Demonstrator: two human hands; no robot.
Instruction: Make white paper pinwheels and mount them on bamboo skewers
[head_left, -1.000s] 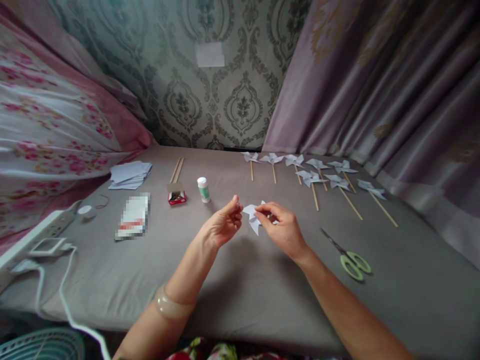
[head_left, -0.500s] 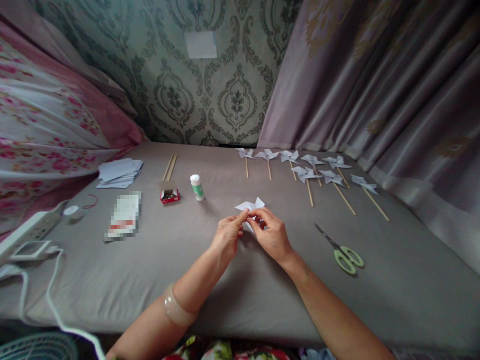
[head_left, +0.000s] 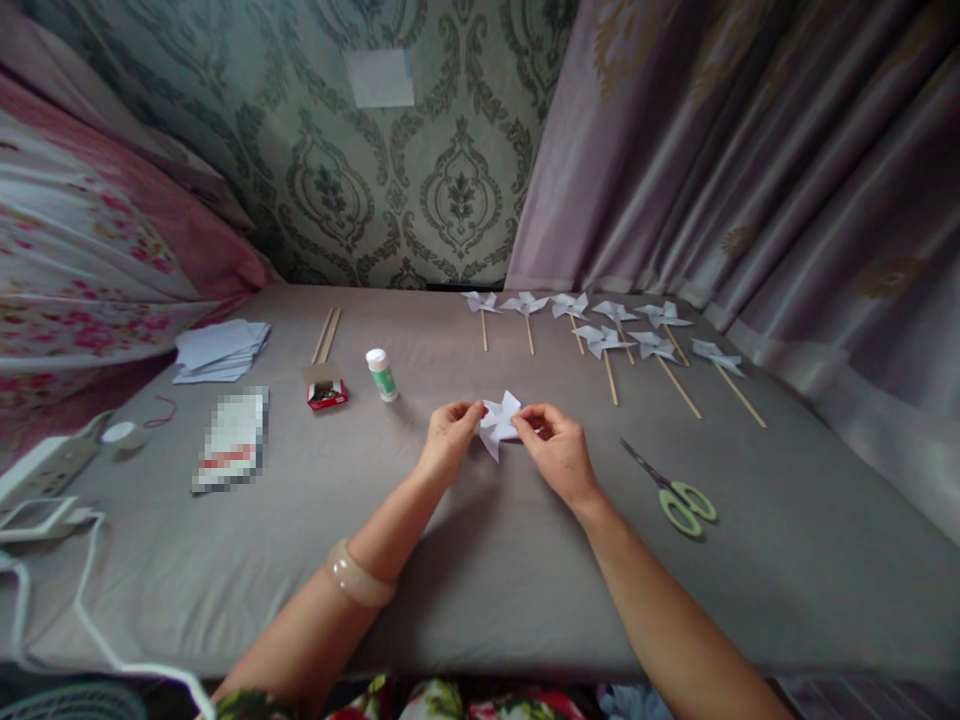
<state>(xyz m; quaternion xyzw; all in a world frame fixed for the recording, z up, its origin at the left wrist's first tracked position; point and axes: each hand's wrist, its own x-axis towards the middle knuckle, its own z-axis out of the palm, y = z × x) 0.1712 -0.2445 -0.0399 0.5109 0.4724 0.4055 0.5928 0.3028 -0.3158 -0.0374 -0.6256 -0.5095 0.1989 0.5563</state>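
A white paper pinwheel head sits between my two hands just above the grey cloth. My left hand pinches its left edge with closed fingers. On the other side, my right hand grips the right edge, fingers curled. A pale bangle is on my left wrist.
Several finished pinwheels on wooden sticks lie at the back right. Green-handled scissors rest to the right. A small glue bottle, a red box, loose sticks, a paper stack, a blurred packet and a power strip lie to the left.
My left hand came in from apart and closed on the paper's left edge. Both hands now hold the pinwheel head, which has turned to show its blades.
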